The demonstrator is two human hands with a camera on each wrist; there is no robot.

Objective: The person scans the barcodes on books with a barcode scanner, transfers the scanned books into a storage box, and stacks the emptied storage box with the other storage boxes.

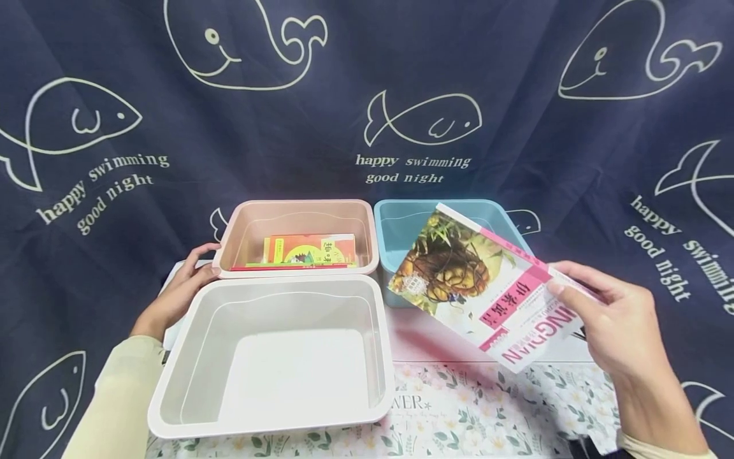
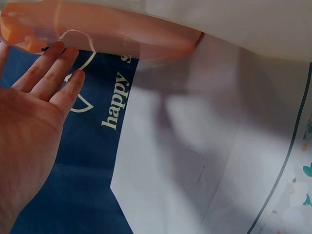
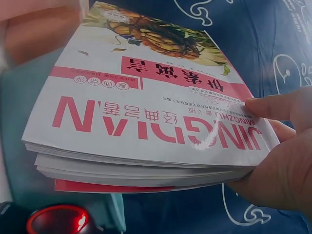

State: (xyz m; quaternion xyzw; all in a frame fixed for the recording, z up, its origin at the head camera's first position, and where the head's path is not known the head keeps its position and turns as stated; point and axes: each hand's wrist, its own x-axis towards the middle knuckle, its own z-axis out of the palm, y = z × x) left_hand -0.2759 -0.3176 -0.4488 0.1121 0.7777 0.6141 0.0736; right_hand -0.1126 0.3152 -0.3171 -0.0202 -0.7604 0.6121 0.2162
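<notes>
My right hand [image 1: 625, 319] grips a paperback book [image 1: 464, 274] by its spine side, holding it tilted above the front of the blue bin [image 1: 395, 217]. The cover has a picture, a pink title band and large pink letters. In the right wrist view, layered page edges and a red edge [image 3: 112, 187] show under the cover; whether it is one book or a stack, I cannot tell. My left hand [image 1: 183, 290], its fingers extended, is at the left side of the pink bin [image 1: 298, 208]; in the left wrist view the fingers [image 2: 66, 90] reach towards its wall.
Inside the pink bin lie books with orange, yellow and red covers [image 1: 338, 245]. A white bin [image 1: 298, 363] stands in front of it on the floral-patterned table covering [image 1: 476, 414]. Behind hangs a dark blue curtain [image 1: 344, 127] with whale and fish drawings.
</notes>
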